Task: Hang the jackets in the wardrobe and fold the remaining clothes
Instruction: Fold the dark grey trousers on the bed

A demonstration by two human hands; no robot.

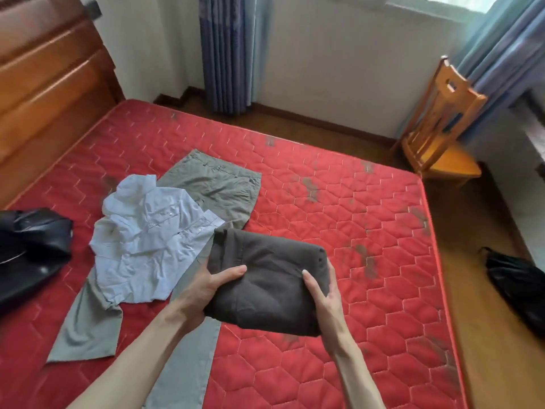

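A folded dark brown garment [267,280] is lifted above the red mattress [354,261]. My left hand [212,286] grips its left edge, thumb on top. My right hand [323,293] grips its right edge the same way. A crumpled white shirt [147,240] lies unfolded to the left, on top of olive-grey trousers [212,187] spread flat across the bed. One trouser leg reaches down under my left forearm. A black jacket [29,252] lies bunched at the mattress's left edge.
A wooden headboard [47,90] stands at the far left. A wooden chair [439,125] sits by the blue curtains [227,51] at the right. A black bag [516,278] rests on the wooden floor beside the bed.
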